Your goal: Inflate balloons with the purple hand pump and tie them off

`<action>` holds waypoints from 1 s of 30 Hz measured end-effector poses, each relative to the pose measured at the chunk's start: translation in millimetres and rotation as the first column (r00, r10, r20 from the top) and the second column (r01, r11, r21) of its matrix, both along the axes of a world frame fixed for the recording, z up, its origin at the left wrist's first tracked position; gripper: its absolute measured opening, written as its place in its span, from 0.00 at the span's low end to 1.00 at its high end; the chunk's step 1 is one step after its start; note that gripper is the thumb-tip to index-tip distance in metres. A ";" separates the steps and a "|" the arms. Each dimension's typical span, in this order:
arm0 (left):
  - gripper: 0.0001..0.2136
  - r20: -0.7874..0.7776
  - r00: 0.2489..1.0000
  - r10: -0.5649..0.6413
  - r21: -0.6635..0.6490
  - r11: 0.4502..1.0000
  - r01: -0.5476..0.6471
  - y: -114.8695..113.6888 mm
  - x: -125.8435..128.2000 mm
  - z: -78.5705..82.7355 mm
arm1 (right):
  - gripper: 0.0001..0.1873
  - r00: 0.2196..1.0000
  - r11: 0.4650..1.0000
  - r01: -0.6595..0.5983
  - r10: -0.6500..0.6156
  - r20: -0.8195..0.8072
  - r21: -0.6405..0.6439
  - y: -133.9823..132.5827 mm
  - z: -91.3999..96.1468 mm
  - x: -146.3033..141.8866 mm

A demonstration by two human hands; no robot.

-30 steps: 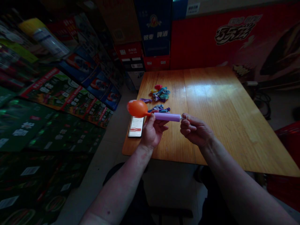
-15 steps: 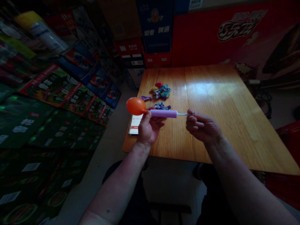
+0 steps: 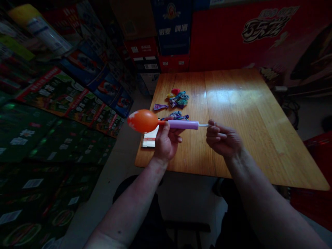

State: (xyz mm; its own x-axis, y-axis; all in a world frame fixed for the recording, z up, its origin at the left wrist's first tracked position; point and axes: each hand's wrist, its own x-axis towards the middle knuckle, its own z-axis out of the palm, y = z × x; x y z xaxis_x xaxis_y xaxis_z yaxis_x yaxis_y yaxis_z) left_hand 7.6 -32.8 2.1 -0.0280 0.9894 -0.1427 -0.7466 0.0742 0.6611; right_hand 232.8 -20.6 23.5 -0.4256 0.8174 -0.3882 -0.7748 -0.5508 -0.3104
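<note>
Balloon (image 3: 142, 121), orange, inflated to an egg shape, its neck on the end of a purple pump (image 3: 184, 125). Left hand (image 3: 166, 141): round the pump at its balloon end. Right hand (image 3: 225, 139): pinching the pump's clear rod (image 3: 203, 125), partly drawn out. Table (image 3: 246, 145), wooden; on it, limp balloons (image 3: 179, 99), several colours, and one phone (image 3: 150, 140), screen lit. Cartons (image 3: 52, 141), stacked, left.

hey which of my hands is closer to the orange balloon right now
Left. Your left hand holds the purple pump at its nozzle end, right beside the orange balloon. Your right hand is farther away, at the pump's opposite end, holding its rod.
</note>
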 end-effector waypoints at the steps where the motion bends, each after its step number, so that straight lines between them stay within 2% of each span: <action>1: 0.14 -0.004 1.000 -0.030 -0.001 1.000 0.030 -1.5 2.3 0.0 | 0.04 1.000 0.999 -0.019 0.019 0.012 -0.028 -0.3 -0.6 -3.4; 4: 0.14 -0.011 0.997 -0.078 -0.028 0.997 0.077 -2.4 4.4 1.1 | 0.04 0.996 0.998 -0.058 0.060 0.067 -0.036 -1.0 0.0 -6.1; 9: 0.20 -0.054 0.998 0.022 -0.014 1.000 -0.022 1.7 -2.6 2.6 | 0.07 0.995 0.998 0.006 -0.012 0.103 0.062 -1.6 5.1 3.1; 14: 0.19 -0.029 0.998 -0.062 -0.050 0.997 0.061 2.6 0.7 -7.5 | 0.03 0.992 0.994 -0.108 0.108 0.068 0.006 2.3 -3.8 -8.4; 16: 0.17 -0.013 1.000 -0.021 -0.067 0.998 0.020 4.9 -1.5 -9.1 | 0.02 0.990 0.992 -0.120 0.118 0.075 0.029 4.7 -4.3 -2.0; 19: 0.14 -0.035 0.997 0.063 -0.063 0.996 -0.065 6.4 -4.4 -7.4 | 0.05 0.998 0.995 -0.049 0.045 0.043 0.088 6.0 -3.7 8.6; 20: 0.15 -0.047 0.997 0.058 -0.052 0.997 -0.060 5.8 -3.8 -6.5 | 0.05 0.999 0.995 -0.031 0.029 0.029 0.094 5.6 -4.4 8.4; 23: 0.15 -0.044 0.998 -0.034 -0.030 0.999 0.033 2.7 0.7 -4.5 | 0.03 0.994 0.993 -0.104 0.102 0.027 0.063 3.9 -8.5 -1.2; 25: 0.15 -0.039 0.998 -0.056 -0.036 0.998 0.054 2.2 2.0 -3.7 | 0.02 0.989 0.988 -0.145 0.142 0.051 0.056 3.7 -9.0 -4.3; 27: 0.14 -0.036 0.999 -0.010 -0.051 0.999 0.008 3.3 1.2 -3.4 | 0.02 0.989 0.989 -0.131 0.126 0.074 0.069 4.2 -7.0 -0.7; 30: 0.16 -0.016 0.999 0.043 -0.051 0.998 -0.043 4.6 0.8 -4.9 | 0.05 0.998 0.996 -0.045 0.042 0.047 0.075 4.7 -5.7 4.2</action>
